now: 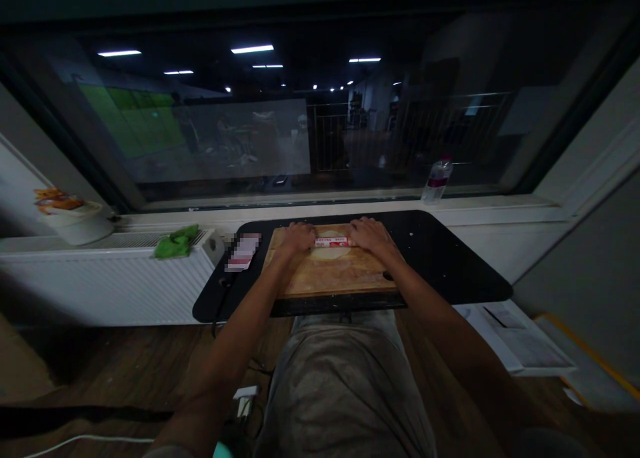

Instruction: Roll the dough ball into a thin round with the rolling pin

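A rolling pin [331, 242] with a red and white label around its middle lies crosswise on a flat round of pale dough [332, 254]. My left hand [299, 236] is closed over the pin's left end, and my right hand [369, 233] over its right end. Dough shows above and below the pin between the two hands. Under it is a wooden cutting board [325, 281] with a dark oval hole near its right front corner. Both ends of the pin are hidden by my fingers.
The board rests on a black tabletop [450, 271]. A blurred-out pinkish packet or card [243, 253] lies left of the board. A green cloth [176, 242] and a white pot [83, 223] are on the radiator side. A plastic bottle [437, 180] stands on the windowsill.
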Demonstrator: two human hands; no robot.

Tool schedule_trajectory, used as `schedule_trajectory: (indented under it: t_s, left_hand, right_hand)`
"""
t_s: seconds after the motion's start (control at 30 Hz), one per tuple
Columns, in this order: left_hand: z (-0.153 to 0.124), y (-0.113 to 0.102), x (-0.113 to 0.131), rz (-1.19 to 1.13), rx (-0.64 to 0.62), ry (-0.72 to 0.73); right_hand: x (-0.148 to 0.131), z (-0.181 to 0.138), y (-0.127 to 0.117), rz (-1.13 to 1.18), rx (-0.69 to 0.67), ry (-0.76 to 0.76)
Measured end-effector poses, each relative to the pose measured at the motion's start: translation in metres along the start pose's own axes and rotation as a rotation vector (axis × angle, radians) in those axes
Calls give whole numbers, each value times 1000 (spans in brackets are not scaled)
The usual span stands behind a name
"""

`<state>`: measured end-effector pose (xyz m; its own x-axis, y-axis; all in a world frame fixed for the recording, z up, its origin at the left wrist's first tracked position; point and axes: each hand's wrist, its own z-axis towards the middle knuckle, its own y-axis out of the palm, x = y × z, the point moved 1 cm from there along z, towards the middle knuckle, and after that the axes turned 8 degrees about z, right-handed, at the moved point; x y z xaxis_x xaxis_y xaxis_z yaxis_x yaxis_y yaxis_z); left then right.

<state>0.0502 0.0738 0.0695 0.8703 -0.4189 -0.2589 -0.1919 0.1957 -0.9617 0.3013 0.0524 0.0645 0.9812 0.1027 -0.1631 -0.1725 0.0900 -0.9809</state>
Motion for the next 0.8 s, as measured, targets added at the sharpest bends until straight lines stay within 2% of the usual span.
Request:
schedule_trajectory:
  t_s: [0.13, 0.27, 0.4, 0.53, 0.8]
  left_hand:
    - [11, -5, -5, -107, -70, -147]
    - [22, -5, -8, -171, -72, -214]
    - [33, -1, -12, -197, -17, -242]
    - [45, 0, -16, -218, -19, -243]
    - [60, -3, -19, -223, 9, -251]
  right_hand:
    - [-8, 0, -10, 60, 46, 96]
    - [-16, 2, -21, 89, 49, 137]
    - [-19, 10, -27, 93, -20, 151]
    - [-17, 19, -28, 121, -34, 161]
    - [-9, 48, -19, 119, -62, 154]
